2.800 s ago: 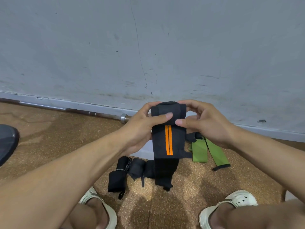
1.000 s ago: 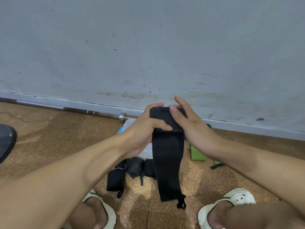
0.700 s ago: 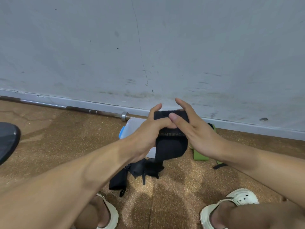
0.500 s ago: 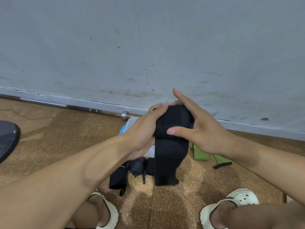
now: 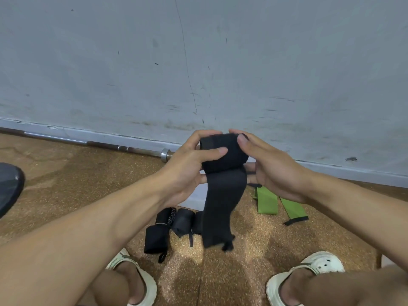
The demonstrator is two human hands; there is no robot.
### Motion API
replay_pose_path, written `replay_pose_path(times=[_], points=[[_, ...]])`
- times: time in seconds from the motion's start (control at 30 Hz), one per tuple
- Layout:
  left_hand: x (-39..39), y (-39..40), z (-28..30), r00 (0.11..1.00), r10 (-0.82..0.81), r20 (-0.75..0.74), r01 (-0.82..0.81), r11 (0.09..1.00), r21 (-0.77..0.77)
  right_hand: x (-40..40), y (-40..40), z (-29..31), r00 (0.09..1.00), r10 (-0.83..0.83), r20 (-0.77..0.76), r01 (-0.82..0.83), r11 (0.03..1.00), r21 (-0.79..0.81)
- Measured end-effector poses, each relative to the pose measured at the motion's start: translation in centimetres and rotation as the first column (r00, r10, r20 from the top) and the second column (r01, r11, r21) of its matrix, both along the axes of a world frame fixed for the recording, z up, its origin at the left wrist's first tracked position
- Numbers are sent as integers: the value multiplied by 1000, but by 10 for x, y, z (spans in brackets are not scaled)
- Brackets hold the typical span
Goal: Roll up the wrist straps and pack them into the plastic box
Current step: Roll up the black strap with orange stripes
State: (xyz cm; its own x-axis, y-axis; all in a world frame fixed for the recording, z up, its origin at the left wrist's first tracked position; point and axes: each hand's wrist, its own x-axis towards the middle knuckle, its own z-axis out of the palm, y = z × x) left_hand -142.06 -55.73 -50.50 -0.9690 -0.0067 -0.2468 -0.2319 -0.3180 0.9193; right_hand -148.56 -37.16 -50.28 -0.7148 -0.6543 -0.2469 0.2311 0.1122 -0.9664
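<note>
I hold a black wrist strap up in front of me, its top end wound into a thick roll and its tail hanging loose toward the floor. My left hand grips the roll from the left, thumb across its front. My right hand holds it from the right, fingers curled over the top. Below them the plastic box shows only as a pale sliver behind my left hand. On the floor lie rolled black straps and green straps.
I squat on a brown cork-like floor with a white clog by each knee, left and right. A steel barbell lies along the base of the grey wall. A dark rounded object sits at the left edge.
The roll at the top of the strap has grown thicker, and the hanging tail has swung and shortened. My right hand went from spread fingers to curling over the roll.
</note>
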Motion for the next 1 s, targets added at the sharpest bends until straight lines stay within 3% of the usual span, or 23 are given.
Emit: replay_pose_path(times=[0.13,0.3,0.53,0.63,0.73,1.0], points=[[2,1,-4,997,-70,-43,66,995,-80,-2,3,-3,998,-10,55,11,1000,-5],[-1,1,-2,999,-34,14,34,999,-4,-6,5,-2,992,-123,28,125,990,-69],[-1,-5,-5,993,-104,49,109,986,-123,-7,14,0,997,62,-47,-58,994,89],[0,-3,-7,990,-133,39,138,968,-211,-6,14,0,981,152,-116,-125,969,211],[1,-1,-9,989,-142,41,147,965,-218,-2,12,-2,965,161,-208,-90,945,315],[3,7,-9,992,-123,27,125,963,-239,-2,10,-6,896,112,-429,50,936,349]])
